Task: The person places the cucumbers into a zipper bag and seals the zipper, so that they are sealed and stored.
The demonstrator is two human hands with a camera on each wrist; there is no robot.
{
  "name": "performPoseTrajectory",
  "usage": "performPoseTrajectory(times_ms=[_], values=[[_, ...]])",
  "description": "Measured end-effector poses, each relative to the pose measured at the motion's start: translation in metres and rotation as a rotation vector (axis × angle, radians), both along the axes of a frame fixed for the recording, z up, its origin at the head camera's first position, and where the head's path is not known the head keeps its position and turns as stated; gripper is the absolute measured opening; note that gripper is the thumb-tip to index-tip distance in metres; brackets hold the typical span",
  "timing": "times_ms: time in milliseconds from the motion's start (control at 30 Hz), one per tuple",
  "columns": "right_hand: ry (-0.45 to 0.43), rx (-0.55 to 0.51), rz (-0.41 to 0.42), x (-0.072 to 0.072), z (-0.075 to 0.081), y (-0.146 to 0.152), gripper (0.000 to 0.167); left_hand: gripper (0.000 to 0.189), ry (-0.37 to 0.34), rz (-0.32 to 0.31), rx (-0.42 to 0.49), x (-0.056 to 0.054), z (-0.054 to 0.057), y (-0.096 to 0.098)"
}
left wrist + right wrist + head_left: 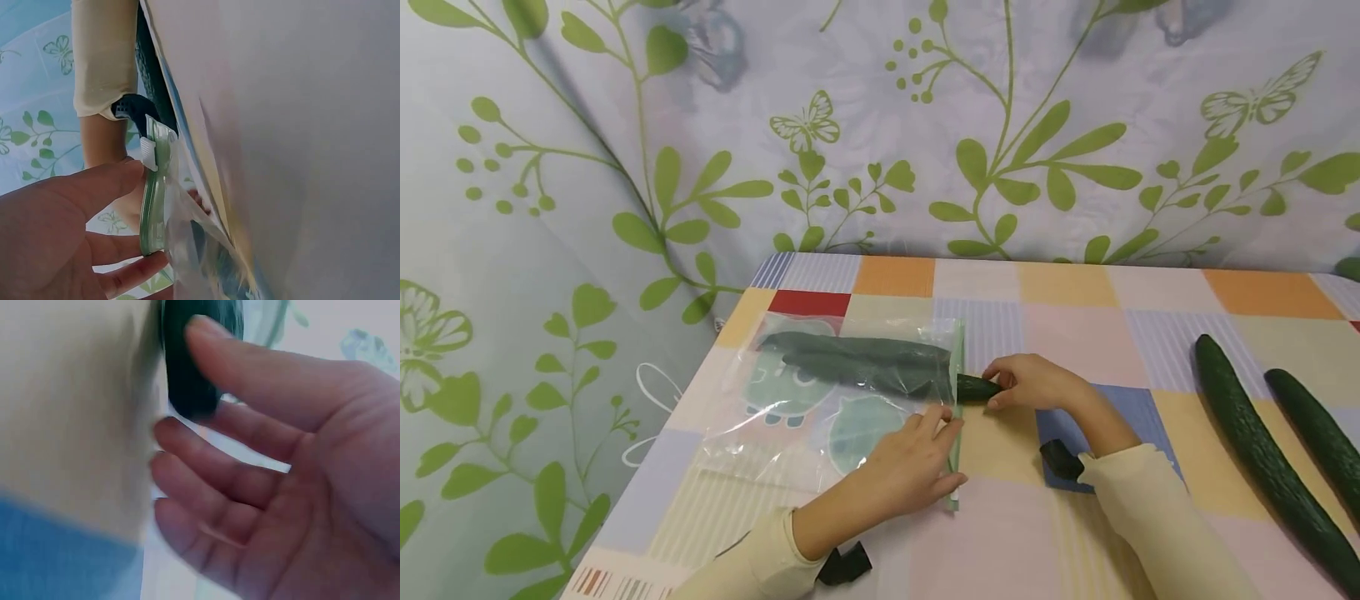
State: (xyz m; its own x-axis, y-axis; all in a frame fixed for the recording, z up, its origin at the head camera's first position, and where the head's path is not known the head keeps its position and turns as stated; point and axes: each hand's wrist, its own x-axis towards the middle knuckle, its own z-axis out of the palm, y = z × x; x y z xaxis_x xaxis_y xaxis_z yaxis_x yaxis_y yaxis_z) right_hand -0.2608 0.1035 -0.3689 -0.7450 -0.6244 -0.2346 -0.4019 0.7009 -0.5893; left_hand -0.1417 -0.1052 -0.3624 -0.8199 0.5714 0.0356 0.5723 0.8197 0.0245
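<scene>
Cucumber (979,389) juts end-first from the mouth of a clear plastic bag (752,454) lying flat on a table (970,537) with a patchwork pattern, the rest of its length running leftward inside. At least one more dark green shape (850,346) shows within the bag, apparently another cucumber, though glare on the plastic blurs the outlines. A person's right hand (1037,383) holds the protruding end between thumb and forefinger, the remaining fingers loosely bent beyond the tip. The left hand (913,462) pinches the bag's green edge strip (957,479), thumb on one side and fingers on the other, the thumb just beside a white slider (149,154). Pale green cartoon figures mark the bag. To the right, a long cucumber (1262,454) and its neighbor (1317,425) rest side by side on the table, well apart from the bag. Cream sleeves (1157,508) cover the forearms, with a black band near each wrist. Behind the table hangs a curtain (865,75) printed with green leaves and butterflies.
</scene>
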Motion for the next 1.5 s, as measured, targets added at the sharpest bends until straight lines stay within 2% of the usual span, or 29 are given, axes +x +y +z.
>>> performPoseTrajectory(times_ms=[133, 367, 433, 533, 633, 800, 1100, 1200, 1333, 1500], values=[[-0.072, -0.026, 0.023, -0.003, -0.003, 0.001, 0.035, 0.06, 0.008, -0.001, 0.0, 0.002, -0.001, -0.004], [-0.117, -0.197, 0.046, -0.003, -0.012, -0.004, 0.021, 0.06, 0.041, -0.014, -0.016, 0.004, -0.001, -0.004], [-0.106, -0.229, 0.053, -0.002, -0.016, -0.011, 0.017, 0.06, 0.038, -0.022, -0.014, 0.004, 0.0, -0.004], [-0.044, -0.241, 0.033, 0.0, -0.02, -0.023, 0.014, 0.061, 0.056, -0.035, -0.014, 0.003, 0.002, -0.003], [0.047, -0.236, -0.031, -0.001, -0.022, -0.035, 0.014, 0.06, 0.083, -0.047, -0.005, 0.003, 0.001, -0.004], [0.095, -0.21, -0.113, -0.004, -0.023, -0.049, 0.023, 0.059, 0.109, -0.054, 0.005, 0.002, 0.0, -0.005], [0.057, -0.139, -0.17, -0.008, -0.027, -0.052, 0.026, 0.062, 0.051, -0.042, -0.004, 0.0, -0.004, -0.005], [0.058, -0.125, -0.174, -0.006, -0.026, -0.049, 0.027, 0.063, 0.045, -0.045, -0.007, 0.001, -0.003, -0.004], [0.077, -0.095, -0.167, -0.003, -0.024, -0.044, 0.02, 0.064, 0.04, -0.044, -0.008, 0.002, -0.003, -0.003], [0.066, -0.049, -0.188, 0.006, -0.024, -0.031, 0.018, 0.067, -0.003, -0.038, -0.014, 0.003, -0.003, -0.003]])
